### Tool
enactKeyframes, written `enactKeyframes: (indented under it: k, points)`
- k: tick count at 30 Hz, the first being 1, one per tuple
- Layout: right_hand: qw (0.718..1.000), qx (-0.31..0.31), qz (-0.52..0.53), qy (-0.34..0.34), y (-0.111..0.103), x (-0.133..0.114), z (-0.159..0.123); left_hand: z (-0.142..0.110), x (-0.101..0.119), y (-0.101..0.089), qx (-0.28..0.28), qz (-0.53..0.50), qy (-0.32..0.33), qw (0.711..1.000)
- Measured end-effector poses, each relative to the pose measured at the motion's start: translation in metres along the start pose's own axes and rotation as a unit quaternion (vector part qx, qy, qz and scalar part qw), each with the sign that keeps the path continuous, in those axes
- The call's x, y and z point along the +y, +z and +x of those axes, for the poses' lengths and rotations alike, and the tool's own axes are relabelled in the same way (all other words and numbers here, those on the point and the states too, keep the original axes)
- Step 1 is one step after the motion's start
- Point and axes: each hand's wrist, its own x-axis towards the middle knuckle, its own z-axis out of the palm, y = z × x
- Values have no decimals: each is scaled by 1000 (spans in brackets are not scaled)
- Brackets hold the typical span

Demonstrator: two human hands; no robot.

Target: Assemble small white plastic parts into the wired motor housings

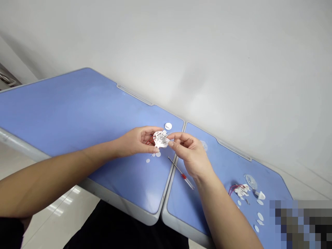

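Note:
A small white round plastic housing (161, 139) with red wires and a clear disc at its centre is held up over the blue tables. My left hand (140, 141) grips its left side between thumb and fingers. At its right edge my right hand (188, 148) has thumb and forefinger pinched together; whether a small part sits between them is too small to make out. Below the right hand lies a screwdriver (181, 173) with a clear and red handle. A white round cap (168, 126) rests just beyond the housing, and several small white discs (158, 154) lie beneath it.
Two blue tables (64, 107) meet at a seam against a white wall (166, 52). On the right table are another white part with red wires (241, 190), a clear disc (250, 181), a white piece (261, 196) and several pale discs (260, 217). A clear round part (204, 145) lies behind my right hand.

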Motion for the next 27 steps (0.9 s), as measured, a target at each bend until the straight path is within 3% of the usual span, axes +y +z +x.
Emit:
enactKeyframes:
  k: [27]
  points:
    - [998, 8, -55, -24, 2, 4, 1, 2, -1, 2, -18, -28, 2, 999]
